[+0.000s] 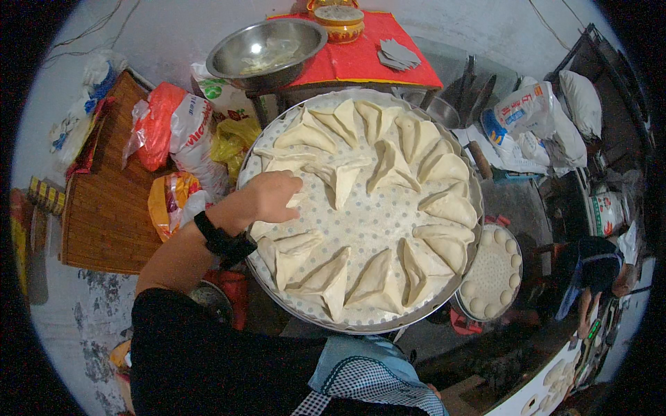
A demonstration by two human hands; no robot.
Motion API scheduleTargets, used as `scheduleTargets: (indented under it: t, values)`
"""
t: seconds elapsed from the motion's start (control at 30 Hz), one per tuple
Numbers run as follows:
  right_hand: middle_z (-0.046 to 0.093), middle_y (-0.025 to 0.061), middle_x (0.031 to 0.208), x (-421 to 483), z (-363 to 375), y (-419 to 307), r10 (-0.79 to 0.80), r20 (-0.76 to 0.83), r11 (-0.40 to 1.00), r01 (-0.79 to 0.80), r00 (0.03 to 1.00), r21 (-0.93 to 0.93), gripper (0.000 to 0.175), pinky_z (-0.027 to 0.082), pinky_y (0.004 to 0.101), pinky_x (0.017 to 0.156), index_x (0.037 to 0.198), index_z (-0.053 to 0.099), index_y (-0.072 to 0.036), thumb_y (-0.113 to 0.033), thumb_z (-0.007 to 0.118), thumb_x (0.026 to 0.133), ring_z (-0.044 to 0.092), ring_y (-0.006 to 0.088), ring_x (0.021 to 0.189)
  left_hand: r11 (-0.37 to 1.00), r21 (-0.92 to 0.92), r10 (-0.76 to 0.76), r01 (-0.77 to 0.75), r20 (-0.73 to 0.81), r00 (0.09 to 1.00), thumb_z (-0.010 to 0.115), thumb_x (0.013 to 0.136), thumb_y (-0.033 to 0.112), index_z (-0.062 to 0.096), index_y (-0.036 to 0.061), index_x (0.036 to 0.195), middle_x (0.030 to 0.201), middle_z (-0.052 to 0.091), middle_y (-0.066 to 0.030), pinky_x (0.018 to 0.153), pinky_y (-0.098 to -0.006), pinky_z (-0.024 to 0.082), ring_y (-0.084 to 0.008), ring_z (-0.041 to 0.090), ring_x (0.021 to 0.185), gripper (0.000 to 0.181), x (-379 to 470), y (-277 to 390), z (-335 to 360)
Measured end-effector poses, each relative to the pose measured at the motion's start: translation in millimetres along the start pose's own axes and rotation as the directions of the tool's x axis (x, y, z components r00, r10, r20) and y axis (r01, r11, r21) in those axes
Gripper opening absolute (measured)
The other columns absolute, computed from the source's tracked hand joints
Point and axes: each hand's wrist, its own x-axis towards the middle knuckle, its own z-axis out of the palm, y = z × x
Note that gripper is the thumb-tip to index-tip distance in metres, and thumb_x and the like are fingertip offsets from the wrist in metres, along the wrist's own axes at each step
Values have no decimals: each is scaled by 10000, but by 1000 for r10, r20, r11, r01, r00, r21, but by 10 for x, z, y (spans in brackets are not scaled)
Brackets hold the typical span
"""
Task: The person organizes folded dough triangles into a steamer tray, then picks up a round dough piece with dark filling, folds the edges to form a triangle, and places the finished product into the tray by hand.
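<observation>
A large round metal steamer tray (364, 328) lined with dotted mesh lies before me, with several three-cornered folded dough buns (325, 283) around its rim and two more toward the middle. My left hand (274, 196), black band on the wrist, reaches over the tray's left side and touches or covers a dough bun there; whether its fingers grip it is hidden. Of my right hand, only what may be a bit of fingers shows at the bottom edge, beside the blue checked apron (364, 377); it cannot be made out.
A steel basin (268, 52) stands beyond the tray, by a red-covered table (359, 62). Plastic bags (192, 135) crowd the left. At lower right are a second round tray (490, 270) with small round dough pieces and a co-worker (598, 265) by a white board with dough.
</observation>
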Motion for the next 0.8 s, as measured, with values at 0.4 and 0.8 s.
scheduleTargets:
  t: [0.4, 0.8]
  values:
    - [600, 113, 787, -133, 106, 8, 0, -8, 1000, 0, 1000, 23, 216, 489, 382, 676, 782, 604, -64, -277, 592, 817, 564, 263, 704, 998, 9, 59, -58, -112, 992, 669, 737, 251, 551, 33, 1073, 1015, 539, -206, 806, -422, 450, -369, 542, 945, 417, 195, 108, -290]
    - [614, 117, 802, -179, 115, -36, -10, -26, 999, 11, 1000, 35, 217, 490, 390, 675, 790, 615, -64, -280, 602, 807, 577, 272, 717, 932, 81, 353, -353, 19, 936, 497, 788, -23, 450, 241, 1334, 1360, 392, -251, 967, -399, 409, -400, 476, 1172, 609, 744, 238, -177]
